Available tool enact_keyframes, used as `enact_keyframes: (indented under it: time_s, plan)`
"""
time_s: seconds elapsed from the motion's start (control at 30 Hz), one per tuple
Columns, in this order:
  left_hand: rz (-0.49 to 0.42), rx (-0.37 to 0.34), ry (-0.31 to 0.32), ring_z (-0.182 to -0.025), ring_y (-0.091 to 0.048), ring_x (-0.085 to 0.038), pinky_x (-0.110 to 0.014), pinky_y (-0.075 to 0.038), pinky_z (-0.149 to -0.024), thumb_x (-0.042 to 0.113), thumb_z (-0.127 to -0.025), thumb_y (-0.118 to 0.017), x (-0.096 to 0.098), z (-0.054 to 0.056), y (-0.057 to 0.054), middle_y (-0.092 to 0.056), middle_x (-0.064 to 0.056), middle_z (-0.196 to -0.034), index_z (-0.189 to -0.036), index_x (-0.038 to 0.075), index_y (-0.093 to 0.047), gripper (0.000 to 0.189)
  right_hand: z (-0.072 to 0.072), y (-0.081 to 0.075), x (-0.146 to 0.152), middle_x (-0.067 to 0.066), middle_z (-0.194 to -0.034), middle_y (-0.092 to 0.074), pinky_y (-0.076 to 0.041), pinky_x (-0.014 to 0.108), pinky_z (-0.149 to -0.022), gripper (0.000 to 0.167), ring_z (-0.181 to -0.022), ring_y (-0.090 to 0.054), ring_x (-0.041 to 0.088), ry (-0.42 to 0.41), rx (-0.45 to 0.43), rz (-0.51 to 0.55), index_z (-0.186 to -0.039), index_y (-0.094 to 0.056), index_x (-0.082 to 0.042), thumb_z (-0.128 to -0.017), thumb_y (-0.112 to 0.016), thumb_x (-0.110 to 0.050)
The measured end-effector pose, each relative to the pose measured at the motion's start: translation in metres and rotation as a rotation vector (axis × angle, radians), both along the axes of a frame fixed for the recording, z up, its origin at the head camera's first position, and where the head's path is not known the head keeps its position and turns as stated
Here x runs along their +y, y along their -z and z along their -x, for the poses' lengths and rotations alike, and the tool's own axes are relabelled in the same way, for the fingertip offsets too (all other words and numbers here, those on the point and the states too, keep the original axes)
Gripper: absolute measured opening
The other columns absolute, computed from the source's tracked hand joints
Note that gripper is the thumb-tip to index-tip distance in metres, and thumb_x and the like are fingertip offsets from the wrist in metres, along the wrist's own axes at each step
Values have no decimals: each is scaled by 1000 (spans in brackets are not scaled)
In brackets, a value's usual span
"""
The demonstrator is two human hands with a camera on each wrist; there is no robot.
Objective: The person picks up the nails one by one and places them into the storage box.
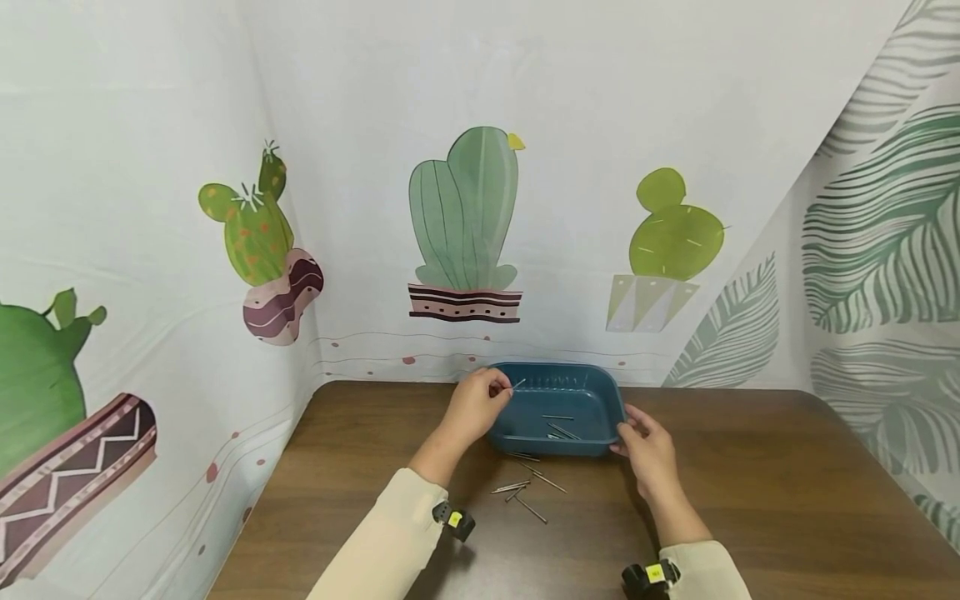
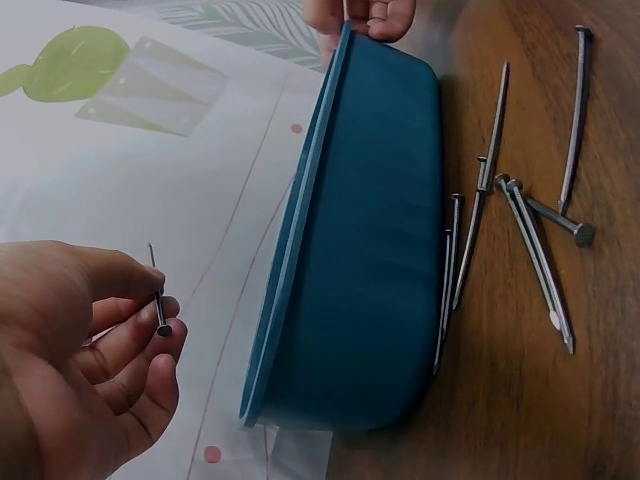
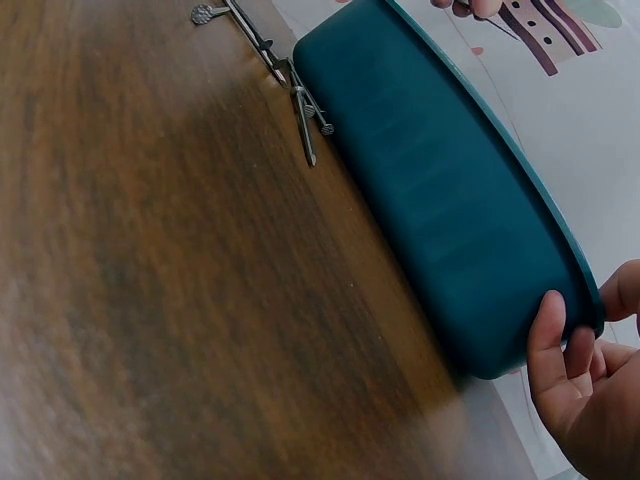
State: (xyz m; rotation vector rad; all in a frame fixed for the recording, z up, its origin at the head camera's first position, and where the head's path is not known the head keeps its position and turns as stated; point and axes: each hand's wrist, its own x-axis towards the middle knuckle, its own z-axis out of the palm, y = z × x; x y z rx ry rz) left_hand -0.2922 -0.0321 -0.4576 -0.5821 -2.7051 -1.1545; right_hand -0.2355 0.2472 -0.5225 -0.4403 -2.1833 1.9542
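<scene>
My left hand (image 1: 474,407) pinches a single steel nail (image 2: 159,305) between thumb and fingertips, above the left end of a blue-green plastic tray (image 1: 555,447). In the left wrist view the nail's flat head points down and its tip up. At the tray's opposite end, my right hand (image 1: 649,450) grips the corner, thumb by the rim and fingers against the outer wall (image 3: 450,230). Several nails (image 1: 564,432) lie on the tray floor. A loose group of nails (image 2: 535,255) is scattered on the table just in front of the tray.
The brown wooden table (image 1: 750,483) ends at the back against a white cloth (image 1: 570,100) printed with cacti and leaves. A small black camera (image 1: 460,523) sits on the left wrist, and another black camera (image 1: 637,578) on the right.
</scene>
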Motion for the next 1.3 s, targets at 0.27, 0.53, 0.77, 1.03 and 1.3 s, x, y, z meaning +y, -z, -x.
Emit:
enact_keyframes:
  time_s: [0.27,0.53,0.77,1.03,1.3]
  plan:
    - [-8,1,-17,-83,-59,-14,-28,-51,-77,16,-97,-66,1,3,0,-66,-1,-92,-94,13,-68,6,0,0,0,16,-119,-49,-62,27,-75,48,-92,-65,16,2,-6,-10,-146,-45,6,-100,-49,-5]
    - [1,13,-26,-83,-60,-14,-30,-52,-76,18,-97,-67,1,2,-2,-66,-2,-93,-94,13,-69,7,0,0,0,16,-120,-48,-62,27,-76,49,-92,-65,16,-4,-16,-14,-147,-44,5,-100,-49,-6]
    - [-24,-14,-42,-113,-65,-26,-46,-53,-98,29,-98,-67,0,3,-5,-69,-9,-119,-130,8,-64,38,0,0,0,14,-118,-47,-62,27,-76,49,-93,-64,17,-3,-17,-11,-147,-45,5,-100,-49,-6]
    - [-16,-26,-33,-123,-61,-28,-47,-51,-103,35,-97,-67,-1,-1,-6,-66,-9,-128,-139,10,-59,50,0,1,1,14,-117,-47,-61,26,-75,49,-92,-64,15,-7,2,-5,-147,-45,6,-100,-49,-5]
    - [-17,-51,-21,-127,-60,-31,-49,-51,-104,37,-97,-67,-3,-4,-7,-65,-9,-131,-143,11,-56,54,0,0,1,13,-117,-47,-61,25,-75,49,-93,-64,15,-13,1,-14,-147,-44,5,-100,-49,-5]
